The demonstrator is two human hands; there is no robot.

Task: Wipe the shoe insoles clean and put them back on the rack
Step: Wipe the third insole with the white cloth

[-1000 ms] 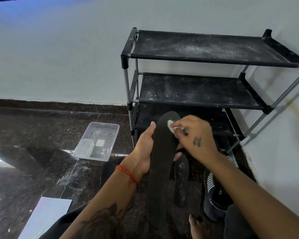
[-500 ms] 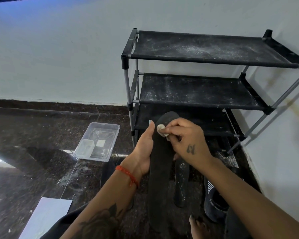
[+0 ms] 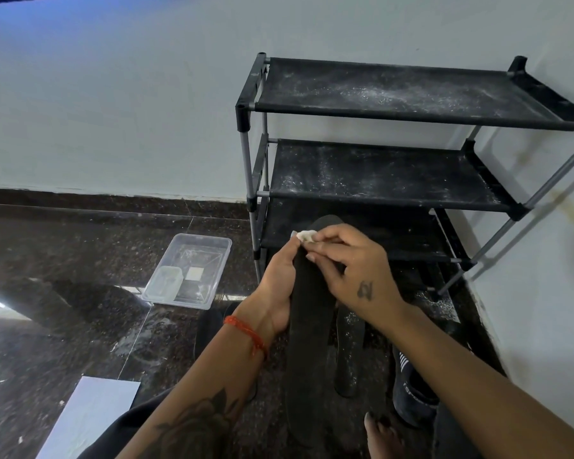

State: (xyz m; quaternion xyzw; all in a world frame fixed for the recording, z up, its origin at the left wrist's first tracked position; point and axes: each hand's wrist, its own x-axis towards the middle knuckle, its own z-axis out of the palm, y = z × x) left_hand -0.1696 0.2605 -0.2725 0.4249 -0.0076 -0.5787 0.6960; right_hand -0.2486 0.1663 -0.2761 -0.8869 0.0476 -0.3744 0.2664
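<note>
A long black insole stands lengthwise in front of me, its toe end up near the rack's lowest shelf. My left hand grips its left edge near the top. My right hand pinches a small white wipe against the insole's upper left edge, beside my left thumb. A second black insole, speckled with white dust, lies on the floor just right of the held one. The black three-shelf shoe rack stands against the white wall, its shelves dusted white.
A clear plastic tub holding small white items sits on the dark floor to the left. A white sheet lies at the lower left. A dark shoe rests by my right forearm, and toes show at the bottom.
My right hand has drawn the wipe leftward across the insole's toe end, from its right side to its left edge. My left hand and the insole have stayed put.
</note>
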